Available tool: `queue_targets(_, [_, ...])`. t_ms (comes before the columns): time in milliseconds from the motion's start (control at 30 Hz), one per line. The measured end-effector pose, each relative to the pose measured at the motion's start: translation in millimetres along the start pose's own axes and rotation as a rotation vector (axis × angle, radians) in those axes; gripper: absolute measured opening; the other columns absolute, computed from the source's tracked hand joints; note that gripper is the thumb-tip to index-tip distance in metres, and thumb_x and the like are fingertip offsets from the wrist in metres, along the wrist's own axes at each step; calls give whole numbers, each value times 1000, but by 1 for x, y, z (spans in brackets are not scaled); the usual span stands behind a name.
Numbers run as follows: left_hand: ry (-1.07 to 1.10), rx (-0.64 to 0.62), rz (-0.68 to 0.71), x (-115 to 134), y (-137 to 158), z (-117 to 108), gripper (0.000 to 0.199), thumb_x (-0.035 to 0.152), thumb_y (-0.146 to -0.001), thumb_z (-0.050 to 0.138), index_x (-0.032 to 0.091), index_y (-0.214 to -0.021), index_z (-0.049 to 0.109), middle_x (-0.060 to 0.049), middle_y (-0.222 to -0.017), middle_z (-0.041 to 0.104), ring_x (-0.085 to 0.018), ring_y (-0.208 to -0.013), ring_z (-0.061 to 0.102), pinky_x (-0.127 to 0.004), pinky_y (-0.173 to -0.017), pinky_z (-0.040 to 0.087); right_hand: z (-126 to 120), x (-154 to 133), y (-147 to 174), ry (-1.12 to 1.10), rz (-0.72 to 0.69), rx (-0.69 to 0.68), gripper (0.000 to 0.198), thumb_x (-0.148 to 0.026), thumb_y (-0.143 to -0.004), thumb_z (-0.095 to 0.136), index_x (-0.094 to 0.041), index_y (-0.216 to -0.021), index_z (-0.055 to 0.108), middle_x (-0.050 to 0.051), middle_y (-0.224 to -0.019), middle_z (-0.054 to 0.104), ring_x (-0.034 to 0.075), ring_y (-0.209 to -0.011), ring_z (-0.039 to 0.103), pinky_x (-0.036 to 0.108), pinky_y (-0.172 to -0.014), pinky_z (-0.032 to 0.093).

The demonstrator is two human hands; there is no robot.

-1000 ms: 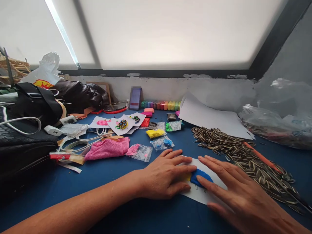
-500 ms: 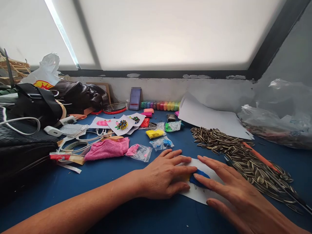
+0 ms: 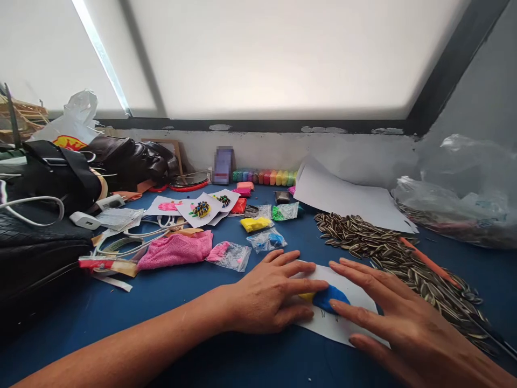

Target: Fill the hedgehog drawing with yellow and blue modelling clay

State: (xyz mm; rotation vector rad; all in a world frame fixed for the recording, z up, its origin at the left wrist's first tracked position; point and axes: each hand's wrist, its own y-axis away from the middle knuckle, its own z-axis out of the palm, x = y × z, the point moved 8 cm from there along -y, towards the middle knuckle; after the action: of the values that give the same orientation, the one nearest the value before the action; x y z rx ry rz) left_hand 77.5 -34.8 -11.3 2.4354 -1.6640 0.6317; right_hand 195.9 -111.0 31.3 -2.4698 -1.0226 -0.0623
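A flattened patch of blue modelling clay [image 3: 332, 297] lies on a piece of white paper [image 3: 337, 330] in front of me. Some yellow clay [image 3: 307, 297] shows at its left, partly under my fingers, and small dark marks are drawn below the blue. My left hand [image 3: 272, 295] rests flat over the paper's left side, fingers stretched, one fingertip on the blue clay's upper edge. From the right, my right hand [image 3: 398, 318] reaches in with fingers spread, a fingertip touching the clay's right end. Neither hand grasps anything.
Sunflower seeds [image 3: 363, 237] are heaped at right with an orange stick [image 3: 430, 262]. Clay packets, including a yellow one [image 3: 256, 224], lie beyond my hands. Decorated cards [image 3: 202, 210], a pink cloth [image 3: 177, 249], cables and black bags [image 3: 36, 258] fill the left.
My right hand has shifted slightly right, uncovering more of the blue clay. My left hand stays nearly in place. The view has moved a little.
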Motion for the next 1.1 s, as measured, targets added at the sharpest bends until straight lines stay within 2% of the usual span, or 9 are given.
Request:
queue_targets(200, [-21,-2,4,0,0,1,44,44,-97,52,36,-140,51,-3,-151,44,-32,-144,31,-57,-118,22,2,-3,-3,2,-26,-32,22,-33,-91,59,-28,-108,73,13,-141,57,30,-130,53,40,-87,58])
queue_targets(467, [-32,11,11,1,0,0,45,45,-96,53,35,-140,51,-3,-151,44,-31,-144,32,-56,-118,22,9,-3,1,19,-5,-39,34,-31,-91,57,-27,-124,67,14,-147,51,30,-132,51,41,-87,58])
queue_targets(633, [-6,1,-5,0,0,0,52,44,-95,56,34,-144,45,-2,-152,43,-31,-145,30,-55,-118,22,8,-5,-1,16,-20,-45,29,-33,-91,58,-27,-117,69,15,-143,54,30,-132,51,41,-86,59])
queue_targets(867, [3,1,2,1,0,-1,53,44,-94,56,30,-144,46,-2,-152,44,-31,-144,30,-55,-118,22,9,-7,1,-24,-44,-50,28,-26,-90,60,-29,-117,68,12,-152,42,29,-139,42,41,-92,55])
queue_targets(1100, [-1,-6,-13,-1,0,1,50,43,-94,57,33,-142,49,-2,-153,42,-32,-146,28,-55,-119,22,15,-6,5,14,-58,-10,27,-21,-91,58,-29,-115,69,15,-147,47,30,-136,44,46,-91,54])
